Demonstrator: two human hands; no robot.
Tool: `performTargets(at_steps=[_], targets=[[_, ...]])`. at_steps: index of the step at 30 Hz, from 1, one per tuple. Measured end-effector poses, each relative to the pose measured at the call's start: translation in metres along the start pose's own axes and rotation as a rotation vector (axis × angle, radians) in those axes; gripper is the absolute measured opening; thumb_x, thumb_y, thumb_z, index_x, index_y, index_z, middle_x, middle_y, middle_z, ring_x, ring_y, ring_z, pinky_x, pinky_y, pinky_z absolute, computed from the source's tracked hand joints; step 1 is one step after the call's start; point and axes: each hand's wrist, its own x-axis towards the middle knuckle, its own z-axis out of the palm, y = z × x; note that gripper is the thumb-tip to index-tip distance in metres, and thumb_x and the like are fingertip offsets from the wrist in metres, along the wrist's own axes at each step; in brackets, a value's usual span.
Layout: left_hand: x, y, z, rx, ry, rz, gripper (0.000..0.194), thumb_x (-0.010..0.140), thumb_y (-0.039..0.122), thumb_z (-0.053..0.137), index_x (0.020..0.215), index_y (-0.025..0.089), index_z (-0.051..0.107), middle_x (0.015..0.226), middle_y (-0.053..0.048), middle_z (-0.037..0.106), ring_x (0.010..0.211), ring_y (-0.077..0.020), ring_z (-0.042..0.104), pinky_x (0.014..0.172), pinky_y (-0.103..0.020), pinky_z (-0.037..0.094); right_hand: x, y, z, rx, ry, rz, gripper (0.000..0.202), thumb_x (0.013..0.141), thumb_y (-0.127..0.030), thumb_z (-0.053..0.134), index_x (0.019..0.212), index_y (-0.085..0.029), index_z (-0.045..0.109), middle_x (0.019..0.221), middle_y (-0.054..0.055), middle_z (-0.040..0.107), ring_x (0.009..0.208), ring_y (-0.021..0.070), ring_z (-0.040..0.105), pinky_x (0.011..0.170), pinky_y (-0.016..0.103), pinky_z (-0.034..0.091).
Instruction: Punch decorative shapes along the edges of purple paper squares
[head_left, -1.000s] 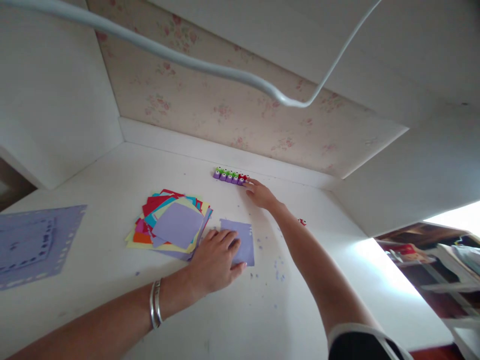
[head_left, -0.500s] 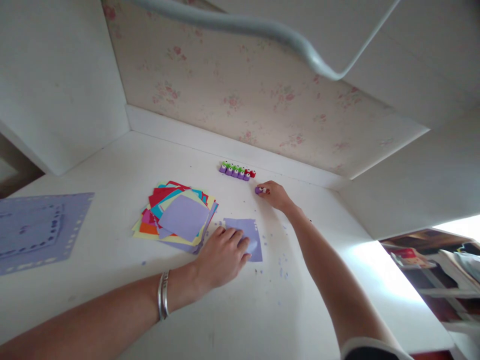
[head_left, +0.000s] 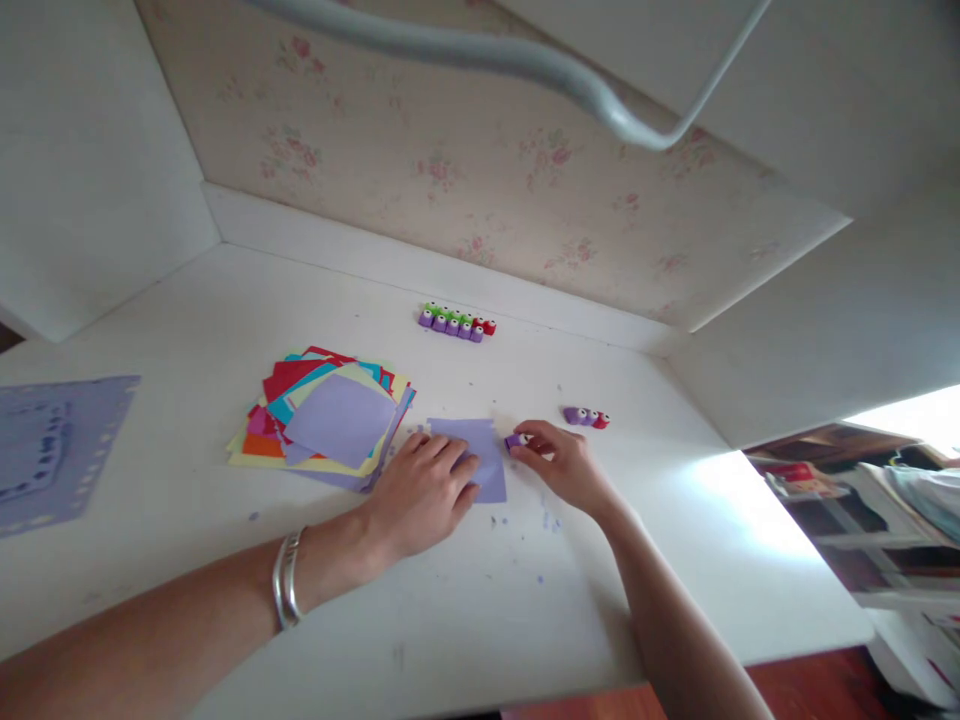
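My left hand (head_left: 424, 490) lies palm down with flat fingers on a small purple sheet of paper (head_left: 491, 480), covering its left part. Small notches mark the sheet's upper edge. My right hand (head_left: 562, 460) pinches a small purple craft punch (head_left: 516, 441) with a white top, close to the sheet's right edge. Whether the paper sits inside the punch's slot I cannot tell. Left of the sheet, a fanned stack of coloured paper (head_left: 341, 420) has a purple piece on top. Beyond my right hand stands a short row of purple and red punches (head_left: 586, 417).
Green, purple and red punches (head_left: 454, 322) stand in rows near the back wall. A larger punched purple paper (head_left: 82, 480) lies far left. Tiny purple paper bits (head_left: 551, 520) are scattered on the white desk (head_left: 420, 640). A pale curved bar (head_left: 450, 45) crosses overhead.
My right hand has come from near the back rows toward me, bringing the purple punch beside the sheet. The short punch row at right now shows. My left hand stays on the paper.
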Motion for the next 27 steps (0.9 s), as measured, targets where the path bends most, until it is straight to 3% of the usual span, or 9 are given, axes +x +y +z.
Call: performTargets(at_steps=[4,8,20,27], targets=[[0.001,0.001,-0.001,0.014,-0.025,0.003,0.026,0.095,0.033,0.049,0.114,0.021,0.061,0.113,-0.008,0.064,0.104,-0.0275,0.055,0.092,-0.046,0.038,-0.009,-0.004,0.0,0.018,0.013,-0.101,0.022,0.086,-0.038,0.064,0.105,-0.027,0.069,0.102,0.004,0.071,0.078,0.0178,0.067,0.071,0.033,0.058],[0.002,0.001,-0.002,0.008,-0.044,0.002,0.027,0.096,0.034,0.049,0.117,0.021,0.061,0.113,-0.008,0.064,0.105,-0.0275,0.054,0.092,-0.046,0.037,-0.008,-0.002,-0.001,0.034,-0.024,-0.11,0.025,0.086,-0.036,0.064,0.108,-0.027,0.07,0.109,0.005,0.069,0.087,0.0197,0.067,0.073,0.033,0.059],[0.001,0.0,-0.001,-0.021,-0.027,0.008,0.025,0.095,0.032,0.051,0.114,0.021,0.061,0.112,-0.008,0.064,0.105,-0.0266,0.056,0.093,-0.045,0.037,-0.008,-0.002,0.006,0.075,0.017,-0.082,0.025,0.086,-0.03,0.063,0.11,-0.026,0.069,0.102,0.005,0.07,0.075,0.0156,0.066,0.069,0.031,0.059],[0.0,0.0,-0.003,-0.026,-0.013,0.003,0.023,0.095,0.032,0.051,0.111,0.021,0.062,0.108,-0.007,0.065,0.104,-0.0251,0.057,0.092,-0.044,0.037,-0.006,-0.009,0.003,0.047,0.008,-0.116,0.023,0.087,-0.022,0.06,0.107,-0.023,0.07,0.108,0.005,0.069,0.088,0.017,0.066,0.073,0.029,0.057]])
